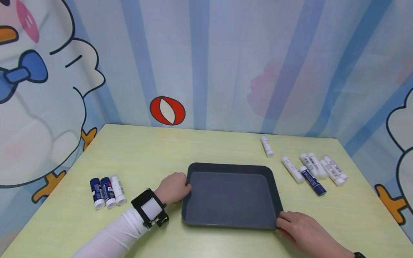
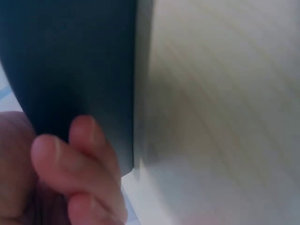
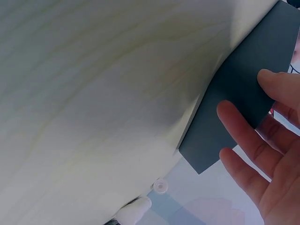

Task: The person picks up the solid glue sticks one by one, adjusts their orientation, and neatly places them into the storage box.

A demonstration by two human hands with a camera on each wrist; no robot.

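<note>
A shallow dark grey tray point(image 1: 230, 200) lies on the table, its inside bare. At its left side my left hand point(image 1: 172, 187) grips the rim, thumb over the edge and fingers curled by the outer wall point(image 2: 93, 70) in the left wrist view. My right hand point(image 1: 301, 227) holds the near right corner. In the right wrist view, fingertips of the right hand point(image 3: 269, 150) touch the tray's outer wall point(image 3: 234, 89), and part of that hand is hidden behind the tray.
Left of the tray, two dark blue glue-stick-like tubes point(image 1: 108, 192) and a white one point(image 1: 118, 190) lie side by side. At the right lie several white tubes point(image 1: 292, 169) and a dark blue one point(image 1: 313, 181). One white tube point(image 1: 266, 146) lies near the back edge.
</note>
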